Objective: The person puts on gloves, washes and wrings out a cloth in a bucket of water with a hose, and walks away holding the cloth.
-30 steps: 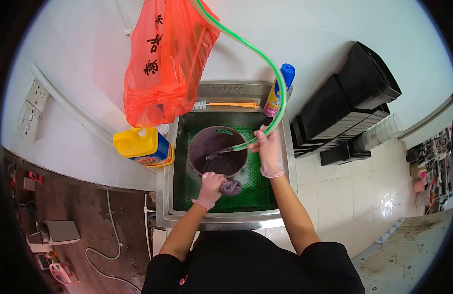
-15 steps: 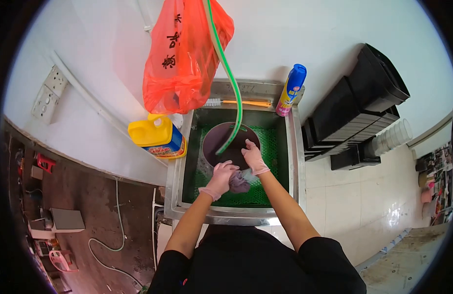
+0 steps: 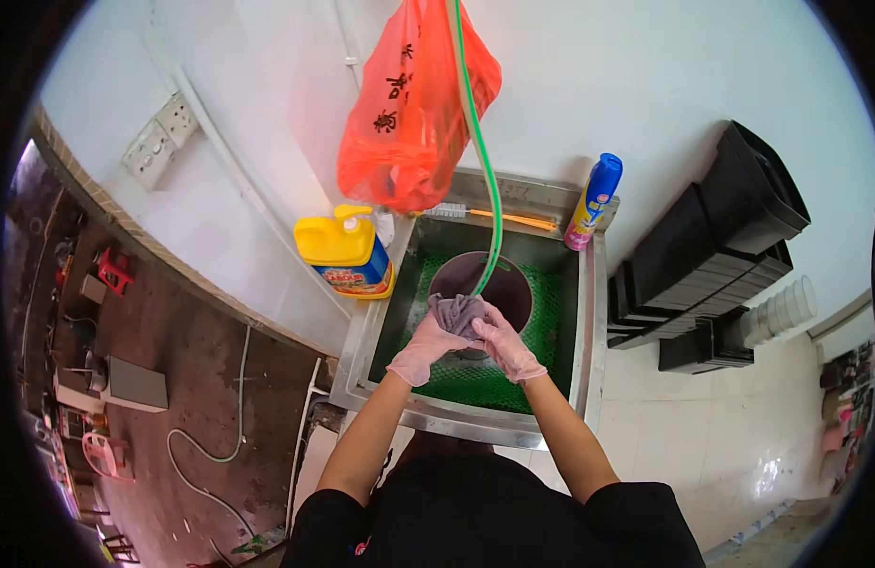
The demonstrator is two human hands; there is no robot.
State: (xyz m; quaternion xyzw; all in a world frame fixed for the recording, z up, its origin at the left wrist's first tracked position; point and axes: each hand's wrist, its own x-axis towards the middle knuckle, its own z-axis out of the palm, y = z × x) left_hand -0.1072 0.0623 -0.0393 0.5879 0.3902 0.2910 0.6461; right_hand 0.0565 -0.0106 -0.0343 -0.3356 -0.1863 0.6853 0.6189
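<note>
Head view: crumpled grey-purple cloth (image 3: 455, 314) between both gloved hands (image 3: 428, 346) (image 3: 505, 345).

This place is a washing corner, but I cannot tell whether of a kitchen or of a shop. The steel sink (image 3: 592, 322) with its green mat (image 3: 475, 390) shows it, also the hose (image 3: 487, 170), the jug (image 3: 326, 242) and the brush (image 3: 515, 220) behind the basin

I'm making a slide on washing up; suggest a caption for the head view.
Gloved left hand and right hand hold a crumpled cloth by a round tub in a metal sink.
</note>
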